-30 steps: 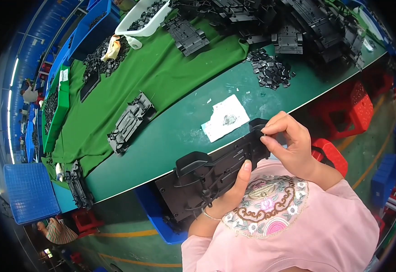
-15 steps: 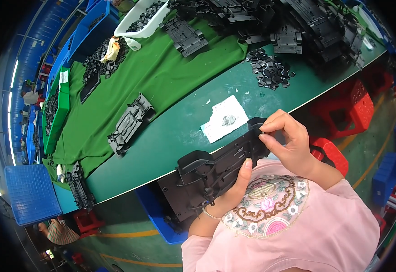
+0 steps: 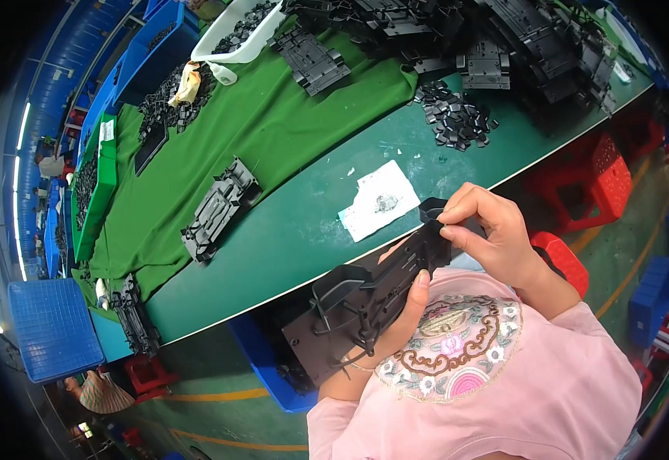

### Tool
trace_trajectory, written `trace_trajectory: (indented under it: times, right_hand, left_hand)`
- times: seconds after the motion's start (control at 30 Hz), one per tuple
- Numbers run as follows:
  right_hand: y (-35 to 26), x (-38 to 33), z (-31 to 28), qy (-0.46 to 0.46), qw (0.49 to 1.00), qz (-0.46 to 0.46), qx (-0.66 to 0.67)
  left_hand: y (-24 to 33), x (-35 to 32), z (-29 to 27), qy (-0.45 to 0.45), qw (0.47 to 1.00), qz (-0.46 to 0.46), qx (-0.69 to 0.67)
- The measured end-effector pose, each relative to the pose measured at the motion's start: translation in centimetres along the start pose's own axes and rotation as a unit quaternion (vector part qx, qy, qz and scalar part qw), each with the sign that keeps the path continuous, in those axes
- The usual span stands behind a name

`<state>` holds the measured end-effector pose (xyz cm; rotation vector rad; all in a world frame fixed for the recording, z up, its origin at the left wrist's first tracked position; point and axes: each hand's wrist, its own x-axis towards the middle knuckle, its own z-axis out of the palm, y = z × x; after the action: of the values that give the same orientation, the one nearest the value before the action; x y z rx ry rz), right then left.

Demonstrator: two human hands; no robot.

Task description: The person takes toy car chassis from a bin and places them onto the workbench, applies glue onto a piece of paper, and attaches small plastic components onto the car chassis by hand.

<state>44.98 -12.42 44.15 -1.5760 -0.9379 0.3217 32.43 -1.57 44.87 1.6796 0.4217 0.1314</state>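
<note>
The long black plastic frame [image 3: 373,299] lies slanted against the person's chest, just off the near edge of the green table [image 3: 288,230]. The left hand [image 3: 396,322] cups it from below, thumb pressed on its face. At two o'clock from that hand, the right hand [image 3: 491,230] pinches the frame's upper end. Hard pressure there could likely snap a thin rib or twist the frame loose from the left hand

Moulded panel [image 3: 365,299] – matt black plastic; green cloth [image 3: 273,130] – soft, creased.
</note>
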Motion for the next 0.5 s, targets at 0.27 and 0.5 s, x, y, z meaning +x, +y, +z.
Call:
trace_trajectory:
  times: [0.27, 0.5]
  right_hand:
    - [0.11, -0.08, 0.58, -0.001, 1.000, -0.019, -0.015]
    - [-0.04, -0.20, 0.54, 0.011, 0.998, 0.038, 0.044]
  left_hand:
    - [-0.55, -0.18, 0.41, 0.062, 0.994, 0.076, 0.055]
    - [0.28, -0.11, -0.07, -0.039, 0.999, -0.007, 0.015]
